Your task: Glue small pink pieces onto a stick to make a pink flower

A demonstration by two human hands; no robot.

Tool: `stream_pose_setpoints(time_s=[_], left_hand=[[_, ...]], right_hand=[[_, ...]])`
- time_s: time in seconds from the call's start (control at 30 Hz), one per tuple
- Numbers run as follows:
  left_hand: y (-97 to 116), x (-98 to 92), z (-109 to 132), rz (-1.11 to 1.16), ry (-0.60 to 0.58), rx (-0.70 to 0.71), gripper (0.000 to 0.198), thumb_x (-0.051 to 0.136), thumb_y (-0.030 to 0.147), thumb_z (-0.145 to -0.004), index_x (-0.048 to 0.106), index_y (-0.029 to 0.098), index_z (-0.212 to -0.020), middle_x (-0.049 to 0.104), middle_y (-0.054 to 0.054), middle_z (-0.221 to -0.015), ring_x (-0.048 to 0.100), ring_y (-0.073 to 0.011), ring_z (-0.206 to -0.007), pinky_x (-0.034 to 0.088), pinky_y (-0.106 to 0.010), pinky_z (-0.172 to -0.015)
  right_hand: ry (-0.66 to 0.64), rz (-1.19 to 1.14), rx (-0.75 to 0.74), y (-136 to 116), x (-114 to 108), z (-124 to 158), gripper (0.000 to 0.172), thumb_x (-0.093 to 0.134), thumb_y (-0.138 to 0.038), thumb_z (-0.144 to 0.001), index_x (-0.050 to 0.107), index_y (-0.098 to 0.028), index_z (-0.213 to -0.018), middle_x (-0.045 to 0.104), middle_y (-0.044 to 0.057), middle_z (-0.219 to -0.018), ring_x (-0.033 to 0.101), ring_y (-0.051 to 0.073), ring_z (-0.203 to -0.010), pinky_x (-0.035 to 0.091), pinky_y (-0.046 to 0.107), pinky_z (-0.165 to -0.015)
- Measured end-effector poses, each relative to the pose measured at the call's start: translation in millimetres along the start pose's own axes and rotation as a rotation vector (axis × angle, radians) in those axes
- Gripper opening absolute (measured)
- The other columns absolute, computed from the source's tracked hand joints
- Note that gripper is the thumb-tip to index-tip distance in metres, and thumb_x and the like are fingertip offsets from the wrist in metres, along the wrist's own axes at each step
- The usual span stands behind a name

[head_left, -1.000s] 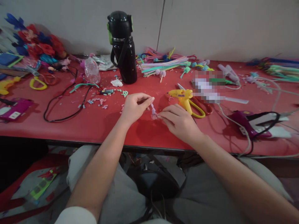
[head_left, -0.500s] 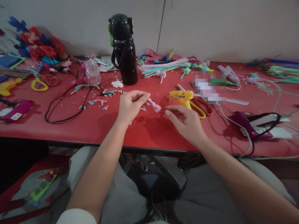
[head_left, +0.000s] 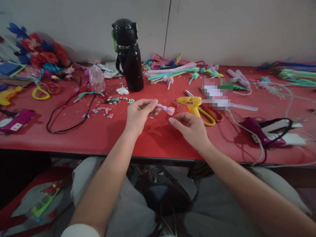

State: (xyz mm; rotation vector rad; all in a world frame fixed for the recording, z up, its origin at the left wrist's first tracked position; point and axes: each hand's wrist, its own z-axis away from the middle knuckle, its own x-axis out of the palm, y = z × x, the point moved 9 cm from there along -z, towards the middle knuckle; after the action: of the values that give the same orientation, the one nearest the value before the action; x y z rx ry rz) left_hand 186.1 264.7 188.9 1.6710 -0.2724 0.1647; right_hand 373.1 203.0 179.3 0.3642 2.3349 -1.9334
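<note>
My left hand [head_left: 141,113] pinches the stem of a small pink and lilac fuzzy piece [head_left: 170,110], whose tufted end points right. Close to that end is my right hand [head_left: 190,126], with thumb and forefinger close together; whether something thin is between them is too small to tell. Just behind my right hand, a yellow glue gun [head_left: 190,101] lies across yellow and red scissors [head_left: 208,118]. Small cut bits [head_left: 105,110] are scattered on the red table [head_left: 81,141] left of my left hand.
A black bottle [head_left: 130,67] stands behind my left hand. Pipe cleaners [head_left: 172,70] lie along the wall. A clear plastic bottle [head_left: 97,79] and black cable are at left, a purple power block [head_left: 261,131] with cords at right.
The pink piece has turned from slanting downward to nearly level. My right hand has moved slightly left, and the whole view has shifted a little.
</note>
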Motion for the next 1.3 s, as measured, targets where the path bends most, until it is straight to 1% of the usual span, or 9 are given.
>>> stream_pose_setpoints(time_s=[0.23,0.33,0.53,0.67,0.83,1.0,1.17,1.3], left_hand=[[-1.6,-0.2,1.3,-0.021,0.017,-0.014,0.027,0.086,0.038,-0.076,0.076,0.016,-0.087,0.078,-0.005,-0.077,0.075,-0.0136,-0.068,0.060,-0.022,-0.065],[-2.5,0.7,1.2,-0.039,0.004,-0.017,0.029,0.086,0.040,-0.077,0.076,0.016,-0.088,0.079,-0.006,-0.080,0.076,-0.0151,-0.072,0.061,-0.024,-0.068],[-3.9,7.3,1.4,-0.045,-0.065,-0.004,0.030,0.086,0.041,-0.076,0.075,0.016,-0.090,0.079,-0.006,-0.081,0.077,-0.0161,-0.075,0.063,-0.026,-0.073],[-3.2,9.6,1.0,-0.069,-0.116,-0.006,0.030,0.087,0.038,-0.075,0.076,0.017,-0.093,0.079,-0.005,-0.083,0.077,-0.0164,-0.076,0.063,-0.027,-0.074],[-0.8,13.3,2.0,-0.155,-0.205,-0.011,0.030,0.087,0.038,-0.073,0.077,0.017,-0.092,0.078,-0.006,-0.084,0.076,-0.0172,-0.076,0.062,-0.029,-0.074],[1.2,18.5,4.5,-0.292,-0.282,0.036,0.024,0.085,0.036,-0.076,0.078,0.018,-0.088,0.077,-0.005,-0.080,0.073,-0.0151,-0.073,0.060,-0.027,-0.071],[0.0,21.0,6.3,-0.316,-0.299,0.048,0.018,0.084,0.033,-0.077,0.076,0.017,-0.082,0.076,-0.004,-0.075,0.072,-0.0148,-0.071,0.059,-0.026,-0.069],[1.6,20.3,6.5,-0.360,-0.278,0.065,0.017,0.083,0.033,-0.077,0.076,0.018,-0.081,0.076,-0.004,-0.075,0.073,-0.0165,-0.073,0.060,-0.027,-0.071]], right_hand=[[0.046,-0.010,-0.007,-2.1,-1.9,0.7,0.024,0.077,-0.043,-0.083,0.074,-0.019,-0.086,0.075,0.004,-0.078,0.065,0.016,-0.070,0.052,0.032,-0.067],[0.072,-0.010,-0.029,-4.0,-4.6,0.7,0.024,0.076,-0.042,-0.084,0.074,-0.019,-0.087,0.075,0.004,-0.080,0.066,0.017,-0.070,0.053,0.032,-0.067],[0.093,-0.006,-0.075,-6.6,-8.7,0.5,0.023,0.075,-0.043,-0.085,0.073,-0.020,-0.085,0.074,0.004,-0.077,0.068,0.018,-0.069,0.054,0.033,-0.065],[0.088,-0.001,-0.079,-7.8,-11.0,0.6,0.023,0.074,-0.044,-0.085,0.073,-0.021,-0.085,0.075,0.004,-0.078,0.070,0.020,-0.073,0.057,0.036,-0.068],[0.085,0.014,-0.081,-6.6,-15.1,0.1,0.024,0.073,-0.045,-0.086,0.074,-0.021,-0.088,0.075,0.004,-0.080,0.069,0.019,-0.072,0.058,0.036,-0.069],[0.076,0.048,-0.096,-5.4,-15.9,-2.4,0.023,0.072,-0.044,-0.088,0.074,-0.021,-0.089,0.075,0.003,-0.081,0.069,0.019,-0.073,0.057,0.036,-0.069],[0.082,0.070,-0.141,-8.6,-18.9,-4.0,0.020,0.072,-0.040,-0.088,0.074,-0.020,-0.090,0.076,0.004,-0.083,0.070,0.019,-0.074,0.055,0.034,-0.068],[0.129,0.158,-0.190,-20.4,-26.6,-2.8,0.017,0.072,-0.038,-0.089,0.075,-0.021,-0.089,0.077,0.004,-0.087,0.071,0.019,-0.077,0.057,0.035,-0.072]])
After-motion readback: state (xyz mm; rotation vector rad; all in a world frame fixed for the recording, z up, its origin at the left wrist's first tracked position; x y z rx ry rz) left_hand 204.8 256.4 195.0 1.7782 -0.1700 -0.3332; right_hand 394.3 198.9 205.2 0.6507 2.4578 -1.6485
